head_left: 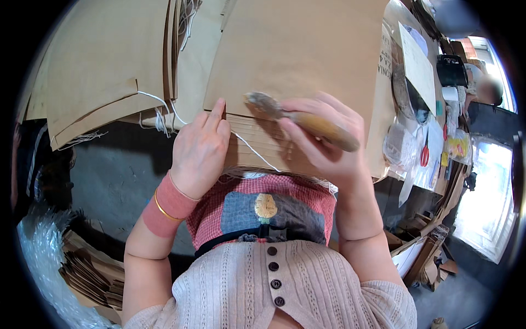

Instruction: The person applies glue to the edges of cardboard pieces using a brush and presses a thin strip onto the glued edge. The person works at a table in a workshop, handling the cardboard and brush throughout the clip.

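Observation:
My right hand grips a brush by its thick wooden handle. Its pale, crusted head is over the near edge of a large brown paper sheet. Just below that edge lie several overlapped paper strips, their edges stepped like stairs. My left hand lies on the sheet's near left corner, fingers stretched out and back of the hand up. A white cord runs out from under this hand across the strips; whether the fingers touch it cannot be told.
A stack of brown paper pieces with white cords is at the left. On the right side of the table lie red scissors, clear plastic bags and a white sheet. Bubble wrap and folded cardboard are low at left.

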Motion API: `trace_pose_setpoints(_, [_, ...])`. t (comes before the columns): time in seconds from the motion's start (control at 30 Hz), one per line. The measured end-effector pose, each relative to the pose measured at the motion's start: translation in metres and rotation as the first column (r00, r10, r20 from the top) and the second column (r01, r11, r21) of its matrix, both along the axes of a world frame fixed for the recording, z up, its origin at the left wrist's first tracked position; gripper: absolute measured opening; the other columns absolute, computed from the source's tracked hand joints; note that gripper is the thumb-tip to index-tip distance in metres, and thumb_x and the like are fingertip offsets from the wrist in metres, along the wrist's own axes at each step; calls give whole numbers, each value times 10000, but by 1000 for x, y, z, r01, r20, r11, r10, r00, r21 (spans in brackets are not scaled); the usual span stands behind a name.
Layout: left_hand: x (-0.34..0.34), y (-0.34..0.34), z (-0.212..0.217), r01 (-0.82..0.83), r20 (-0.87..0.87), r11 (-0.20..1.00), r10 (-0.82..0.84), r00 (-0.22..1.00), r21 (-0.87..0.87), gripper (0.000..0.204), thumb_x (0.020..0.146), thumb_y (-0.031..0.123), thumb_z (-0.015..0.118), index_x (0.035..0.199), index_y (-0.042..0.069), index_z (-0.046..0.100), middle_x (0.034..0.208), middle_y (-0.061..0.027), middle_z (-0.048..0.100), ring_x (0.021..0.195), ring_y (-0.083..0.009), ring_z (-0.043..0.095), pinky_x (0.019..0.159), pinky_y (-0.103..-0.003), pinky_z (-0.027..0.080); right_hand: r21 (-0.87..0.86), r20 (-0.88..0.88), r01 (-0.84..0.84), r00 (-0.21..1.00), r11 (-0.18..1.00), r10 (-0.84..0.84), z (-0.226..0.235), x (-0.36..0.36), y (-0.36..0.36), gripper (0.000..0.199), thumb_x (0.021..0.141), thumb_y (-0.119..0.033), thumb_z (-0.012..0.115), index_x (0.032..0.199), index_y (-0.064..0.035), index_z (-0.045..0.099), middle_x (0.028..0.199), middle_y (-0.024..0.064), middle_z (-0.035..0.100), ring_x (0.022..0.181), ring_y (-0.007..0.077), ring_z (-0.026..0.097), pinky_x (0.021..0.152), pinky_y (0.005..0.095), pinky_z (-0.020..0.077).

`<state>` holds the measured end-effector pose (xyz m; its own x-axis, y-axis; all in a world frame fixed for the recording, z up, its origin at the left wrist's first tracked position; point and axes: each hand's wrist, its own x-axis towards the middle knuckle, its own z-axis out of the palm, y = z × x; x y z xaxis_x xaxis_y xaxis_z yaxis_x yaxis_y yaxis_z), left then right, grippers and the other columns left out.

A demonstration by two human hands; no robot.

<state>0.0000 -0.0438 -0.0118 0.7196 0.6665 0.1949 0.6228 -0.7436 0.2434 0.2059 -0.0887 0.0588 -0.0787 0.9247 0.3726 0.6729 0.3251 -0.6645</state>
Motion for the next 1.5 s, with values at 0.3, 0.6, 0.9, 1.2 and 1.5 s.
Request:
trace_pose_setpoints(0.3, [2, 1, -5, -8, -24, 999, 7, 1000, -46, 105, 686, -13, 533, 791, -12, 518, 1252, -204, 540, 837, -286, 565, 722, -352, 494, -317, -23, 331, 934, 889, -356, -4, 43, -25, 110, 789, -33, 683, 874, 34, 668, 754, 61, 661, 685, 79, 601, 616, 238, 480])
trace_pose_setpoints(0.6, [8, 0, -4, -23, -71, 998, 19, 997, -58, 35, 822, 8, 519, 810, -23, 507, 1260, -219, 529, 847, -331, 567, 747, -382, 478, -211, 304, 595, 794, 776, -526, -18, 113, -60, 238, 757, -189, 626, 664, 29, 602, 610, 208, 583, 563, 369, 584, 558, 396, 480])
trace_pose_setpoints(0.9, [12, 1, 3, -27, -143, 999, 20, 990, -44, 90, 833, 27, 538, 764, -6, 490, 1266, -223, 522, 823, -324, 559, 724, -380, 477, -273, -594, 573, 532, 773, -604, 2, 173, -104, 65, 820, -91, 602, 846, -46, 639, 796, 18, 618, 589, 49, 481, 495, 200, 372])
trace_pose_setpoints(1.2, [0, -27, 46, 58, 187, 857, 46, 981, -511, 51, 815, 27, 589, 805, -23, 598, 869, -148, 644, 605, -284, 534, 572, -336, 436, 189, 567, 755, 438, 628, -697, -45, 243, -192, 263, 792, 6, 594, 1039, -58, 658, 916, 123, 625, 844, 299, 621, 743, 359, 498])
trace_pose_setpoints(1.5, [3, -50, 127, 339, 580, 846, -43, 813, -412, 37, 684, 7, 658, 719, -4, 653, 581, -77, 564, 457, -164, 450, 451, -269, 323, -181, -391, -188, 914, 965, 105, -71, 37, -147, 248, 794, 34, 595, 1026, -32, 651, 889, 99, 634, 820, 246, 604, 704, 345, 478])
